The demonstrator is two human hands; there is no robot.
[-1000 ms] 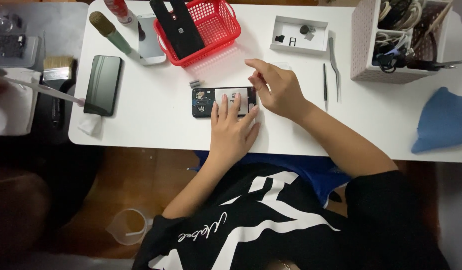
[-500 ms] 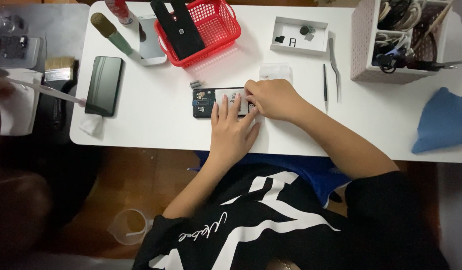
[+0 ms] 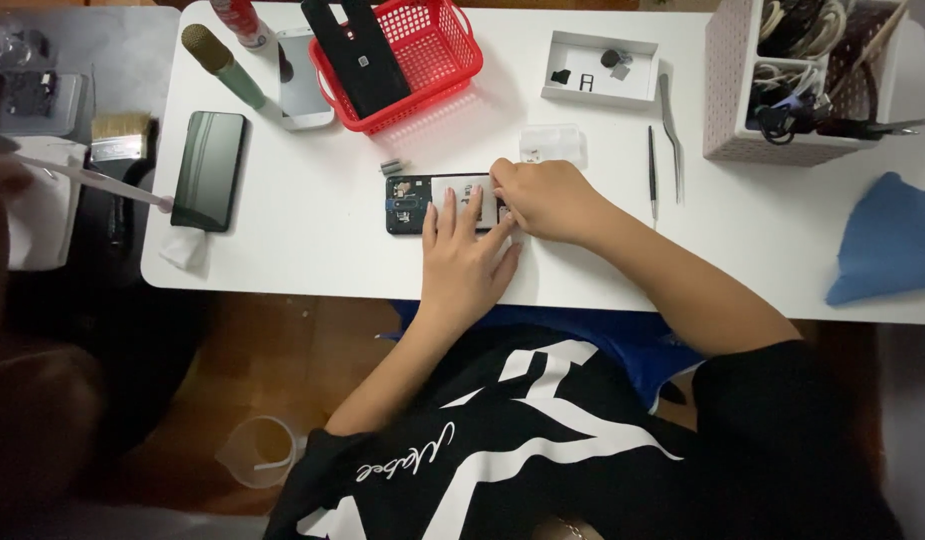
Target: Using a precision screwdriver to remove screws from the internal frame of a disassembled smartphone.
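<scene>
Opened phone (image 3: 414,203) near front edge of white surface (image 3: 312,250), left hand (image 3: 464,252) flat on it, fingers spread, right hand (image 3: 544,198) pinched at its end, bare room leftward, one red basket (image 3: 437,50), two tweezers (image 3: 662,145).

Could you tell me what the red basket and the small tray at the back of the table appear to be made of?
The red basket looks like moulded plastic: uniform glossy red with a regular grid of holes in its walls. The small tray seems to be matte white plastic or card; its plain flat rim leaves that open.
</scene>
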